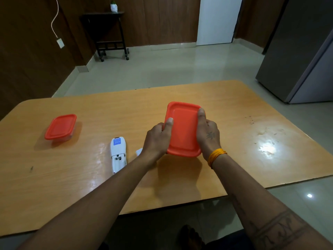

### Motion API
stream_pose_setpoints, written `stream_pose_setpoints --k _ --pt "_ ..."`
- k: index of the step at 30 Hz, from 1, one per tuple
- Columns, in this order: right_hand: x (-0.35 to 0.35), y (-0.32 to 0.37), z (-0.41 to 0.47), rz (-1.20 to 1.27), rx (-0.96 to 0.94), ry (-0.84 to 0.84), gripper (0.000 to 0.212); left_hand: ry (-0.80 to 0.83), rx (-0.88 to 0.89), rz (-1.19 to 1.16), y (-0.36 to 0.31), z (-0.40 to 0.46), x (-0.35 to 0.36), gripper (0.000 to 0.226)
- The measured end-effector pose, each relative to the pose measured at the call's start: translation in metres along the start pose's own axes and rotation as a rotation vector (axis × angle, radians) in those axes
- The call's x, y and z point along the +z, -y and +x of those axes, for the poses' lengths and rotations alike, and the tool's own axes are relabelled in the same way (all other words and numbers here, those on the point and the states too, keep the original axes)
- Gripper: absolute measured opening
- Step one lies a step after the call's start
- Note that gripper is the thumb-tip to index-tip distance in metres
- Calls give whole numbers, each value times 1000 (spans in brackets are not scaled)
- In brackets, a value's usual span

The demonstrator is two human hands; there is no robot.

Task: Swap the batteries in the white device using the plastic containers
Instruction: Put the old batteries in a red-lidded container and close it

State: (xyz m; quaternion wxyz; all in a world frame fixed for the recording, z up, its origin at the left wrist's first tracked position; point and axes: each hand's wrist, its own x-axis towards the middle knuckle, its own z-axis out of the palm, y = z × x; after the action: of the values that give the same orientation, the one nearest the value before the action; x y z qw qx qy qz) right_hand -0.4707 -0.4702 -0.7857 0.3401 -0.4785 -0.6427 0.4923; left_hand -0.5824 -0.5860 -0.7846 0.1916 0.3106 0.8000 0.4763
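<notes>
Both of my hands are on the red-lidded container (182,129) near the middle of the desk (234,109). My left hand (157,138) grips its left edge, thumb curled over the lid's rim, and my right hand (209,135) grips the right edge the same way, thumb lying along the lid. A yellow band (216,156) circles my right wrist. I cannot tell whether the container rests on the desk or is raised just above it; its shadow falls on the near side.

Left of my hands, the white device (118,153) lies on its face, long axis running near to far, its battery bay open at the near end. A small white piece (139,151) shows just beside my left wrist, mostly hidden. Well apart, toward the far left, a second red-lidded container (60,126) sits shut on the desk.
</notes>
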Motion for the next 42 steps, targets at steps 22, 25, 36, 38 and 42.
stream_pose_setpoints --k 22,25,36,38,42 --pt "19 11 -20 -8 -13 243 76 -234 -209 -256 -4 28 -21 71" --pt "19 7 -32 -50 -23 330 57 -277 -301 -342 -3 31 -26 72" --pt "12 -2 -20 -192 -160 126 68 -326 -166 -185 -10 5 3 48" --pt "4 0 -16 -199 -212 106 47 -314 -162 -154 -13 4 8 46" --pt "-15 -1 10 -173 -208 -57 38 -300 14 -11 -22 9 31 35"
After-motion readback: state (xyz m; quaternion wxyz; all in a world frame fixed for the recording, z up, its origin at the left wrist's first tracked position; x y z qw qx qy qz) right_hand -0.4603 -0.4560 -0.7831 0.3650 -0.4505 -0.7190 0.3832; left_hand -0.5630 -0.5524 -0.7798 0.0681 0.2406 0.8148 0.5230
